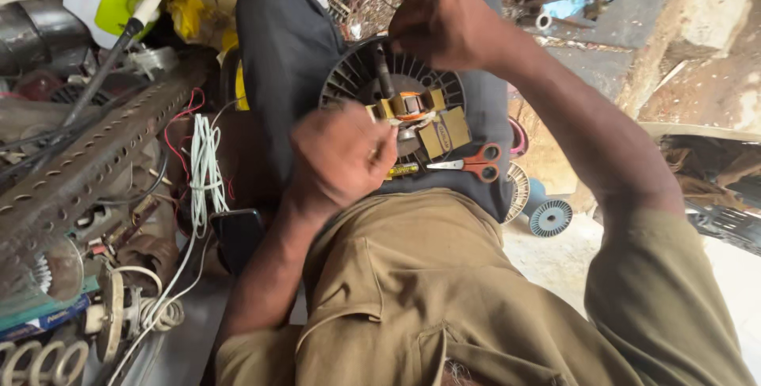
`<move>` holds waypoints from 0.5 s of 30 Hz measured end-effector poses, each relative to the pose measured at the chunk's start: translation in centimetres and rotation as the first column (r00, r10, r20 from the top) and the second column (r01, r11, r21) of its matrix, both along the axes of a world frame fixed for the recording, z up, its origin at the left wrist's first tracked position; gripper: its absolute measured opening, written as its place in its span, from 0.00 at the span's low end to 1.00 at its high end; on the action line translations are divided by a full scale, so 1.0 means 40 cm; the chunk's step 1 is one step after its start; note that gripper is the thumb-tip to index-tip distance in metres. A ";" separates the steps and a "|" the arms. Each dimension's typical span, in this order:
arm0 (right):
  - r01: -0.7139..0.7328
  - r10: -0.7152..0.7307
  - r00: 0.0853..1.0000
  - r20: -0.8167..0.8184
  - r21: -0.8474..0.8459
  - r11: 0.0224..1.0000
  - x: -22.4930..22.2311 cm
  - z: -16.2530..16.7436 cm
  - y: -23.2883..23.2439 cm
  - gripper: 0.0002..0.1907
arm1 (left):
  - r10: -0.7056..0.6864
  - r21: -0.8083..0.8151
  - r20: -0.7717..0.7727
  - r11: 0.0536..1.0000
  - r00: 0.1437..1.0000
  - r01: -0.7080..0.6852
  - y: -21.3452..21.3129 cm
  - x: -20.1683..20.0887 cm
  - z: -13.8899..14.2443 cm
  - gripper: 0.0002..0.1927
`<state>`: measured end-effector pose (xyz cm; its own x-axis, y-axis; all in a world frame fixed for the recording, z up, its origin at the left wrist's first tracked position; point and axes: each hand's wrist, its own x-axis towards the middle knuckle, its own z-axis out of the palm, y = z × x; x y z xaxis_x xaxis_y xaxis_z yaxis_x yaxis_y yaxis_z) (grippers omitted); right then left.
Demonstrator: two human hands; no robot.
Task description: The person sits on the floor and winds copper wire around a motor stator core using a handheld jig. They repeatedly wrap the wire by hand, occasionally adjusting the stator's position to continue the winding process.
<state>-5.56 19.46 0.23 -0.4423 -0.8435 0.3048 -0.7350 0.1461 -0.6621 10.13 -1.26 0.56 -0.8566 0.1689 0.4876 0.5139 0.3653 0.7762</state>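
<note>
Resting on the person's lap, against the dark trousers (277,61), the round black motor housing (394,85) with its ring of fins serves as the landmark; its copper-and-yellow winding block (412,108) sits at the centre; the right hand (444,21) is just above it, its grip pressed together around a dark tool shaft (384,73) that points down into the housing; the left hand (341,156) lies at the housing's lower left edge, fingers curled in (what they pinch, if anything, I cannot tell). Just below and right of the housing lie red-handled scissors (479,162), and a small yellow cylinder (403,170) rests directly below it. My judgement of the risks: the housing has no firm support, so a hard push on the shaft could tilt it off the lap; the tool tip could skid across the winding and nick the fine wire; the left fingers sit close to that tip and could be jabbed; the scissors could slide off the thigh; the white wire bundle (204,164), well to the left of the housing, looks clear of it.
</note>
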 end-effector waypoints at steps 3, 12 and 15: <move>0.178 -0.153 0.977 -0.151 0.170 0.969 -0.016 -0.043 0.063 0.04 | -0.062 0.452 0.262 0.889 0.963 -0.066 0.003 -0.117 -0.017 0.08; -0.359 0.360 0.920 0.155 -0.029 0.933 0.155 0.128 0.048 0.17 | -0.186 0.040 0.182 0.983 0.965 0.182 -0.040 -0.134 0.056 0.08; -0.165 0.170 0.978 -0.120 0.052 0.985 0.049 0.086 0.006 0.10 | -0.105 -0.416 -0.038 0.906 0.994 0.080 -0.019 0.036 0.018 0.08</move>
<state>-3.59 19.71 3.68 -0.2545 -0.9158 0.3108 -0.8270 0.0395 -0.5609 11.57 -2.03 1.27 -0.7997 0.4427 0.4056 0.6004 0.5953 0.5340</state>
